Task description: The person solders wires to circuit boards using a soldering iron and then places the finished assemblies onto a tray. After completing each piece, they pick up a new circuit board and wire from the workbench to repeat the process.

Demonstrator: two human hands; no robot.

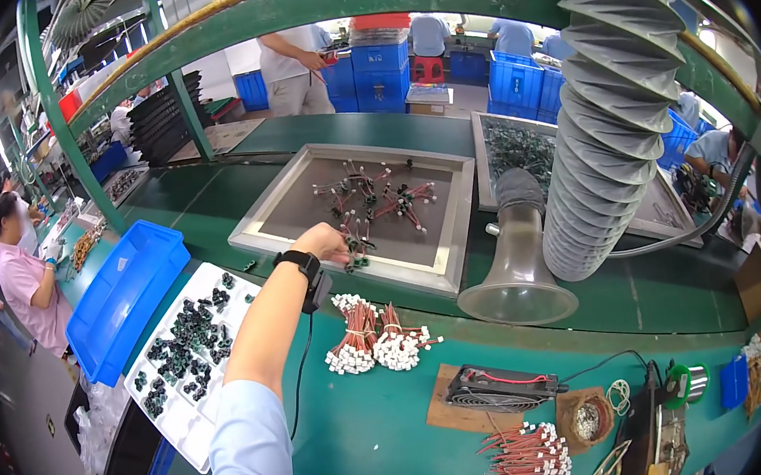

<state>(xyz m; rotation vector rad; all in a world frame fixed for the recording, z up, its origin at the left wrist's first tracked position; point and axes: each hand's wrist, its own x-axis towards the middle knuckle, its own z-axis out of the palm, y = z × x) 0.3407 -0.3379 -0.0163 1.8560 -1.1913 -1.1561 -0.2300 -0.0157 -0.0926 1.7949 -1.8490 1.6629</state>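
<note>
My left hand (321,241) is stretched out over the near rim of the shallow metal tray (452,221), with a black wrist strap (299,262) and its dark cord trailing down my forearm. The fingers curl downward around a small wired part (357,256) at the tray's front edge; they look pinched on it, though the back of my hand hides the tips, so I cannot tell how firm the hold is. More of these parts (377,197), dark little coils with red leads, lie scattered across the tray floor beyond my hand.

My right hand does not show anywhere.

Just below my wrist, on the green bench (363,441), sit two bundles of red wires with white plugs (374,337), lying side by side and touching. To my left a white compartment tray (191,347) holds dark ring cores in several pockets, and a blue bin (120,295) lies just beyond it. On my right a grey ribbed hose (612,124) comes down to a funnel-shaped hood (516,270) resting on the bench (right beside the metal tray). Nearer me lie a small black fan (500,386) on cardboard and another heap of red leads (530,457).
</note>
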